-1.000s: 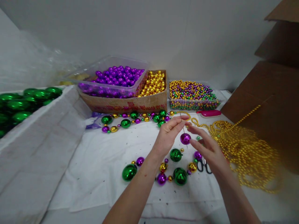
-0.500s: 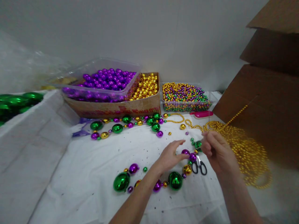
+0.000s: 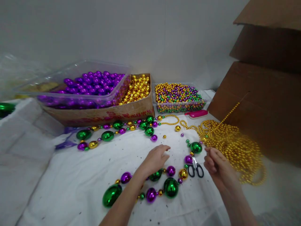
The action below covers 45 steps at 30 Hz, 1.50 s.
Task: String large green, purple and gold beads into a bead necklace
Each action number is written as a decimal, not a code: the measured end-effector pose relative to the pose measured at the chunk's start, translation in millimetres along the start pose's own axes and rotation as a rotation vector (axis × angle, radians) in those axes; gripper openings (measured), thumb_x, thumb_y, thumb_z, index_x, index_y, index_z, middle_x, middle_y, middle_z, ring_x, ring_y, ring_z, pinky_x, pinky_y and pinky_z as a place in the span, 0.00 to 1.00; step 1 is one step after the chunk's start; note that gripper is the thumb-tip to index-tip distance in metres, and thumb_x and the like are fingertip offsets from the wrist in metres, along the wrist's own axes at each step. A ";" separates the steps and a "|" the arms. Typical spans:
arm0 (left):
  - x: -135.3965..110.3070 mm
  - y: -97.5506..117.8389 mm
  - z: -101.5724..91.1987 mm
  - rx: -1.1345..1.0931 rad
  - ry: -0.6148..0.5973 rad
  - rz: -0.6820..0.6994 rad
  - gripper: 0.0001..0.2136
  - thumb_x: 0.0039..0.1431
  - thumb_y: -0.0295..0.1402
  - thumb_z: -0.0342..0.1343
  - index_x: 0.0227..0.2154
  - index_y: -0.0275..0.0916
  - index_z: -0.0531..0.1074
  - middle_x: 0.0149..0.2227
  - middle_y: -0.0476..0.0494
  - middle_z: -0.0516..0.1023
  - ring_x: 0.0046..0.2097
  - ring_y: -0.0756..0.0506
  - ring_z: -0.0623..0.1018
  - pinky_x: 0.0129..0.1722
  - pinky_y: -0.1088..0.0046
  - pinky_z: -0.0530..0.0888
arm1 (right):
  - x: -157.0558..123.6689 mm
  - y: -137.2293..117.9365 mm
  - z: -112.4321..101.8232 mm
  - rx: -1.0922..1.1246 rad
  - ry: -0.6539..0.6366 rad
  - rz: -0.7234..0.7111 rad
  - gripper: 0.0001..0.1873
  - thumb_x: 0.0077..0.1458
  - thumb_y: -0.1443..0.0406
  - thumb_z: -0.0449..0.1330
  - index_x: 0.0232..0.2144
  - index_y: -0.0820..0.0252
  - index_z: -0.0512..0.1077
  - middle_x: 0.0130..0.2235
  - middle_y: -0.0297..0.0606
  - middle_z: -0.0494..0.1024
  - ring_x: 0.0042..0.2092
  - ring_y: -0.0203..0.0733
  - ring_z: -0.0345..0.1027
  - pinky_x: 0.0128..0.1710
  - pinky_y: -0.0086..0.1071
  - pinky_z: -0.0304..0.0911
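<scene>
My left hand lies palm down over a strand of large beads on the white cloth, fingers stretched forward and holding nothing. Under its wrist sits a green bead, with a purple bead and a gold bead just to the right. My right hand hovers to the right of the small black scissors, fingers curled together; what they pinch is not visible. The strand curves from a green oval bead past a round green bead up to another green bead.
A second bead strand lies further back. Behind it stand a clear tub of purple beads, a cardboard box of gold beads and a tray of small mixed beads. Right: a pink tool, a gold chain pile, a cardboard box.
Both hands were raised with a purple bead on a thin needle between them. They have dropped to the cloth; the left hand let go and lies flat. The view has swung right.
</scene>
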<state>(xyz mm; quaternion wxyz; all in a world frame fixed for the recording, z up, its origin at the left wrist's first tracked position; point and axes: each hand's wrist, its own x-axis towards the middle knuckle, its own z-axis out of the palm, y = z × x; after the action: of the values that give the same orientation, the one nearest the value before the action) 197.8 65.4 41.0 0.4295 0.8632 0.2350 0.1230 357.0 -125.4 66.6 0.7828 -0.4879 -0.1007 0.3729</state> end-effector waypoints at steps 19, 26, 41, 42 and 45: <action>73.0 8.1 70.5 -0.647 0.087 -0.252 0.07 0.53 0.26 0.54 0.36 0.36 0.73 0.33 0.43 0.72 0.36 0.46 0.73 0.43 0.64 0.70 | -21.2 32.4 -11.3 -0.219 -0.068 0.150 0.23 0.52 0.56 0.62 0.47 0.62 0.68 0.26 0.35 0.74 0.20 0.27 0.54 0.20 0.22 0.48; 28.5 -9.5 21.1 -1.199 0.194 -0.399 0.07 0.58 0.25 0.50 0.37 0.33 0.72 0.33 0.42 0.74 0.33 0.52 0.75 0.38 0.75 0.73 | -36.2 49.4 4.4 -0.561 -0.202 0.249 0.29 0.48 0.47 0.59 0.40 0.67 0.72 0.13 0.30 0.66 0.14 0.29 0.50 0.15 0.23 0.43; 11.8 -12.4 14.7 -1.486 0.253 -0.369 0.09 0.54 0.19 0.53 0.38 0.31 0.73 0.31 0.42 0.76 0.32 0.51 0.77 0.37 0.75 0.74 | -40.9 50.2 13.5 -0.774 -0.184 0.235 0.34 0.48 0.44 0.55 0.41 0.71 0.72 0.12 0.27 0.60 0.14 0.28 0.47 0.15 0.24 0.40; 11.7 -11.9 14.4 -1.481 0.254 -0.368 0.09 0.54 0.19 0.54 0.38 0.32 0.73 0.31 0.42 0.76 0.32 0.51 0.77 0.37 0.74 0.74 | -40.7 50.6 13.0 -0.773 -0.185 0.234 0.34 0.48 0.45 0.55 0.41 0.71 0.72 0.12 0.27 0.60 0.15 0.28 0.47 0.15 0.24 0.40; 11.7 -10.4 14.4 -1.455 0.249 -0.366 0.10 0.53 0.19 0.56 0.38 0.32 0.73 0.31 0.42 0.76 0.33 0.50 0.76 0.38 0.74 0.74 | -40.0 51.9 11.5 -0.760 -0.178 0.234 0.32 0.49 0.46 0.55 0.41 0.70 0.72 0.12 0.27 0.60 0.15 0.29 0.47 0.16 0.24 0.40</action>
<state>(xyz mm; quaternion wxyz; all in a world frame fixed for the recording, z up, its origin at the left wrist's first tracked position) 210.7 66.9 24.2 0.8743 0.2892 0.2808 0.2703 297.7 -132.0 37.1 0.4874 -0.7162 -0.2426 0.4366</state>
